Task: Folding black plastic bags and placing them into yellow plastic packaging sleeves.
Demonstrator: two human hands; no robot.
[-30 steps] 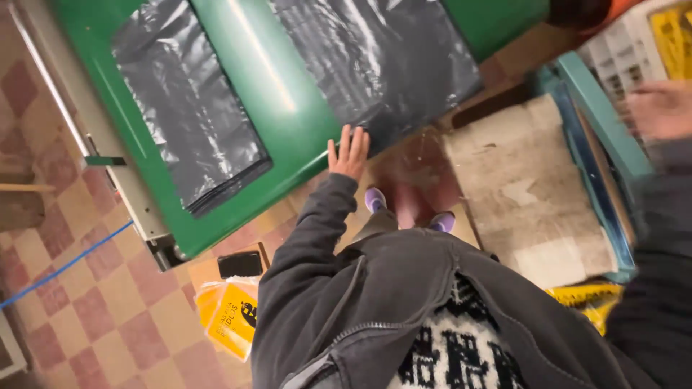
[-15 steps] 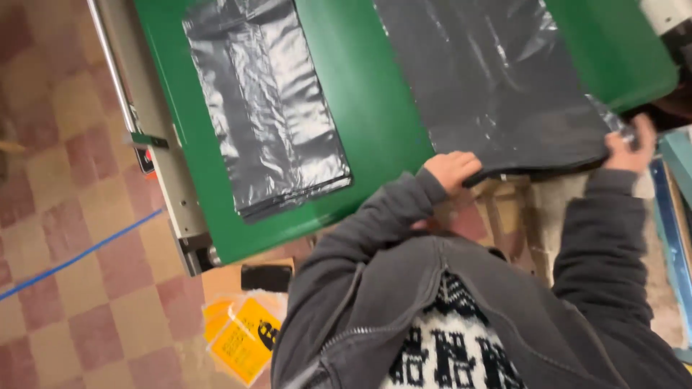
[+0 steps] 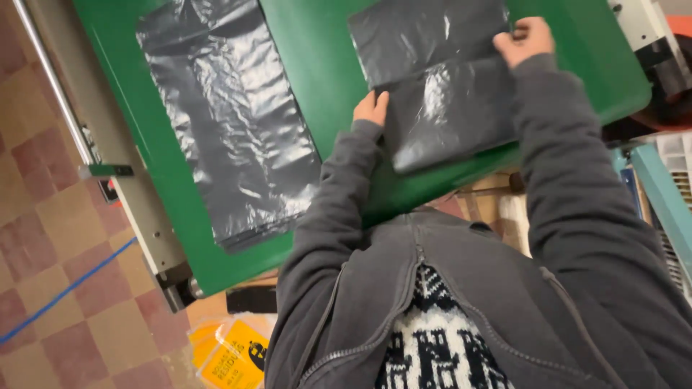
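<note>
Two hands now rest on a folded dark plastic bag (image 3: 440, 94) on the green table (image 3: 317, 79), the left hand (image 3: 372, 108) flat, the right hand (image 3: 525, 39) pinching the far edge it gripped lower a moment ago.

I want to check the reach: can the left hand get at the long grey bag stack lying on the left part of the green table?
Probably yes. The left hand rests on the folded bag; only bare green table lies between it and the long stack.

Two black plastic bag stacks (image 3: 231, 130) (image 3: 440, 79), two hands (image 3: 371, 109) (image 3: 525, 39)
</note>
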